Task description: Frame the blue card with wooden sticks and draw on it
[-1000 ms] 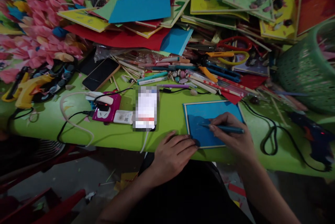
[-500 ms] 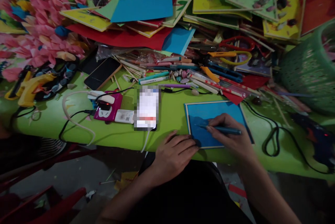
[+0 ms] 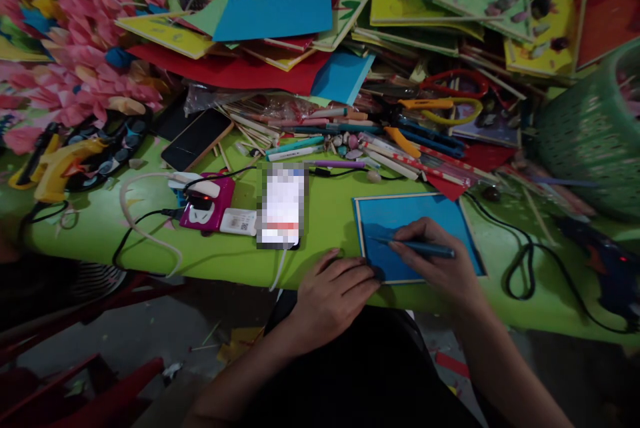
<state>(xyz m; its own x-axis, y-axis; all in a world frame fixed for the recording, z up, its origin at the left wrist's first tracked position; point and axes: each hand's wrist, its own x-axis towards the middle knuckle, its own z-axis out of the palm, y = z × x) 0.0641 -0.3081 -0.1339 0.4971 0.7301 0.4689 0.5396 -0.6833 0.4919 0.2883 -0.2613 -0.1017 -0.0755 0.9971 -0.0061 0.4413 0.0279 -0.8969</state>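
Observation:
A blue card (image 3: 400, 211) framed with thin pale sticks lies on the green table near its front edge. My right hand (image 3: 437, 258) pinches a blue pen (image 3: 427, 249) over the card, with the tip pointing left, at or just above the surface; I cannot tell if it touches. My left hand (image 3: 337, 291) lies flat at the card's lower left corner, fingers stretched out, fingertips on its edge. Any marks on the card are too faint to make out.
Left of the card are a lit phone (image 3: 283, 205) and a magenta power socket (image 3: 207, 205) with cables. Glue guns lie at far left (image 3: 65, 168) and far right (image 3: 613, 268). Behind are pens, scissors (image 3: 453, 108) and framed cards; a green basket (image 3: 585, 128) stands right.
My right hand and the pen have shifted slightly left across the blue card. My left hand stays in place.

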